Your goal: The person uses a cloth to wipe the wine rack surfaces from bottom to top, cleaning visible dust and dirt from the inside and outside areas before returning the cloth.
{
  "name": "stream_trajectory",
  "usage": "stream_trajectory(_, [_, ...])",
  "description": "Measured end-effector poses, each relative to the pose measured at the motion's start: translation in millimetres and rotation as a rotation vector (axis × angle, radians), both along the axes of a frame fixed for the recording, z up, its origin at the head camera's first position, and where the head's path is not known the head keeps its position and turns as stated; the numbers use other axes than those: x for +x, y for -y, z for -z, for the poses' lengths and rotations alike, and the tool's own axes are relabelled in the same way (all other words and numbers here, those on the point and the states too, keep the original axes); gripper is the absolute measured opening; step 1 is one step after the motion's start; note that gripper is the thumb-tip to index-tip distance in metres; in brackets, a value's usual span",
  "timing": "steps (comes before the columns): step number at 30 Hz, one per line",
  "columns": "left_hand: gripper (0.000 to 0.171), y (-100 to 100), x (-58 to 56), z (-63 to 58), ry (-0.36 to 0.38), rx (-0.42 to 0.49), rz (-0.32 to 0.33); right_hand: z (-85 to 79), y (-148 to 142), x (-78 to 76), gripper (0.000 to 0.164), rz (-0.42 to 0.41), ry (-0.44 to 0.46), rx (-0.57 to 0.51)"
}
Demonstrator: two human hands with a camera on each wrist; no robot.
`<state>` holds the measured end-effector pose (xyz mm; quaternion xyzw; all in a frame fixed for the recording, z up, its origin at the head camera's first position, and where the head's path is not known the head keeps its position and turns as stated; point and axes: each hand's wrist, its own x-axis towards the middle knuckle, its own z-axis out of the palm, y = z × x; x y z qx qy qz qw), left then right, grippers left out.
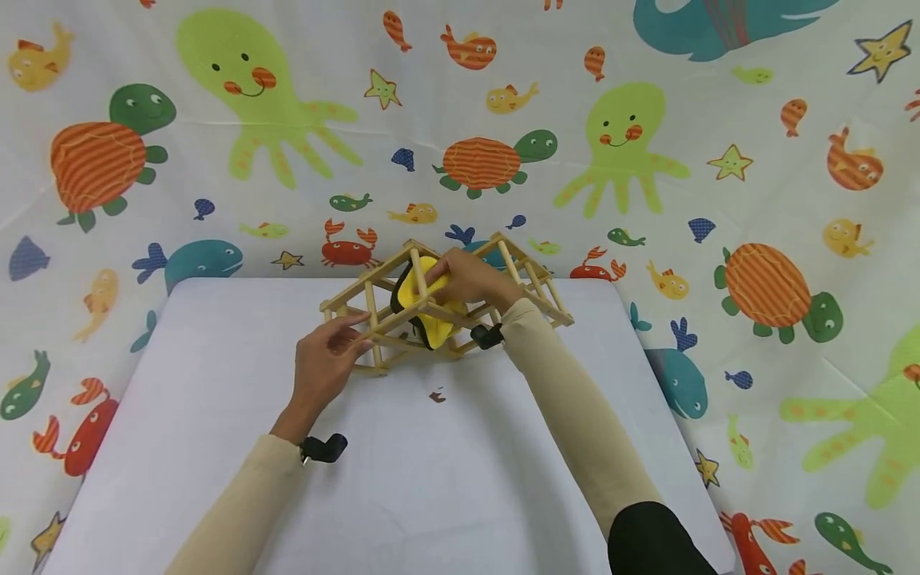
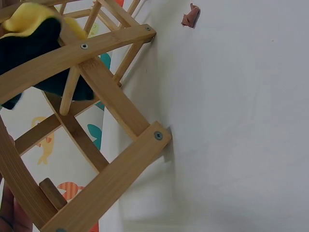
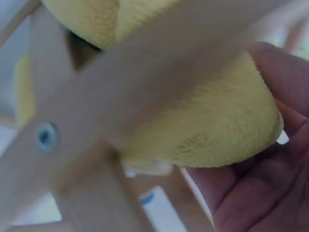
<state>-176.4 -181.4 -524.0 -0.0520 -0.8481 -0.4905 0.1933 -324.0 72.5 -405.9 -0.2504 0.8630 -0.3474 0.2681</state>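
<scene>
A folding wooden rack [image 1: 389,321] of slats and dowels, joined with metal rivets, stands at the far side of the table. My left hand [image 1: 325,363] pinches its near left end between thumb and fingers; in the left wrist view only a bit of that hand [image 2: 21,220] shows behind a slat. Between the bars sits a soft yellow-and-black cloth [image 1: 435,331]. Reaching over the rack from the right, my right hand [image 1: 470,277] grips the cloth. The right wrist view shows its fuzzy yellow side [image 3: 227,121] between thumb and fingers, behind a blurred slat [image 3: 87,106].
The rack stands on a white-covered table [image 1: 402,479]. A small brown scrap [image 1: 437,396] lies in front of it. Behind the table hangs a curtain [image 1: 460,88] printed with sea animals, close to the rack's back.
</scene>
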Motion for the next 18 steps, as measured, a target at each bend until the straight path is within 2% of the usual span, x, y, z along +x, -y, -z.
stream_trajectory(8, [0.047, -1.1, -0.3, 0.8, -0.003, 0.002, -0.003, -41.1, -21.9, 7.9, 0.020, 0.150, -0.152, -0.107])
stream_trajectory(12, [0.047, -1.7, -0.4, 0.4, -0.009, -0.003, -0.012, -66.4, -28.3, 11.9, 0.020, 0.225, -0.238, -0.247])
stream_trajectory(16, [0.047, -2.2, 0.9, 0.1, -0.009, -0.014, -0.021, -87.5, -23.9, 18.8, 0.022, 0.223, -0.286, -0.432])
stream_trajectory(18, [0.047, -2.9, 2.5, -0.3, -0.006, -0.023, -0.028, -93.5, -16.6, 23.2, 0.024, 0.214, -0.270, -0.519])
